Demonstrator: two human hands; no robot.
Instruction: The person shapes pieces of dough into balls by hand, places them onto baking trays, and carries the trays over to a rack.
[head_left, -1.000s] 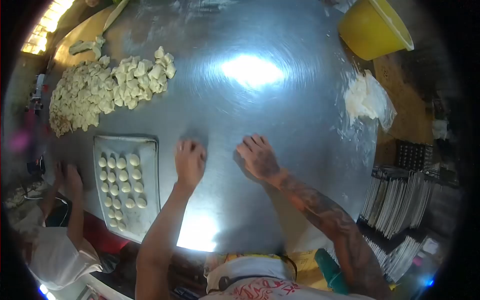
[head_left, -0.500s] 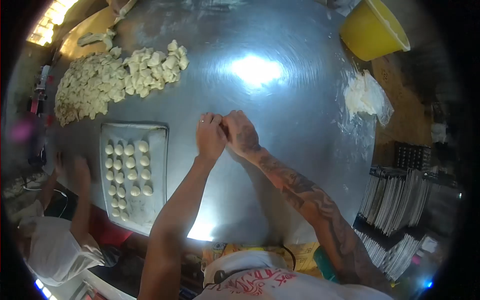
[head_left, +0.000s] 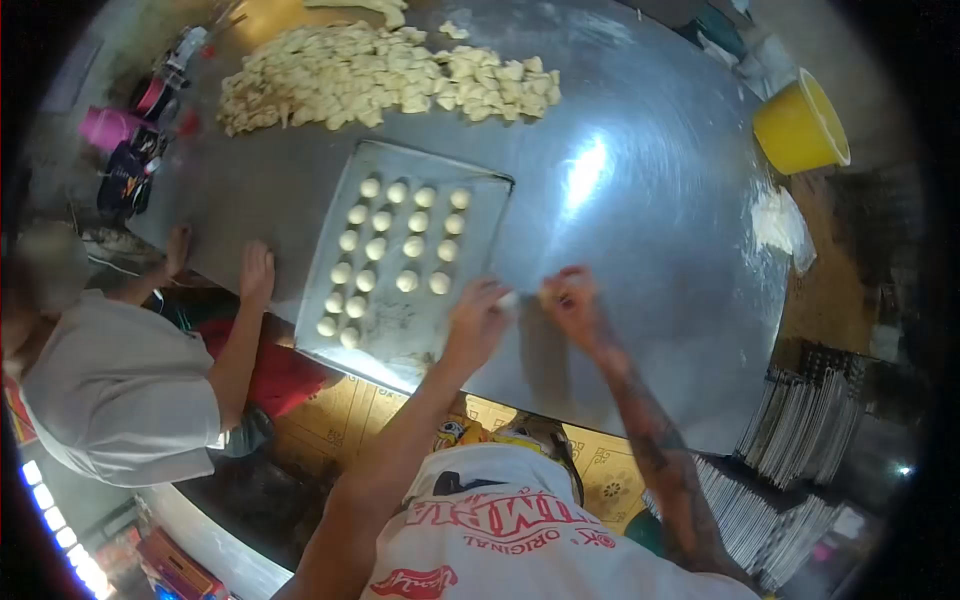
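Your hands, together a moment ago, are apart: your left hand (head_left: 478, 318) pinches a dough ball (head_left: 508, 300) beside the tray (head_left: 400, 322), within reach of its rows; your right hand (head_left: 570, 296) curls, contents unclear

The single head-worn view looks forward and down over the metal table (head_left: 665, 270) from close above.

the left hand (head_left: 480, 312) has a pale dough ball (head_left: 508, 300) at its fingertips, by the right side of a baking tray (head_left: 398, 322) holding rows of dough balls (head_left: 376, 248). the right hand (head_left: 572, 300) curls close by over the metal table (head_left: 665, 300). cut dough pieces (head_left: 400, 82) lie heaped beyond; a co-worker's hand (head_left: 257, 270) rests at the table's left edge.
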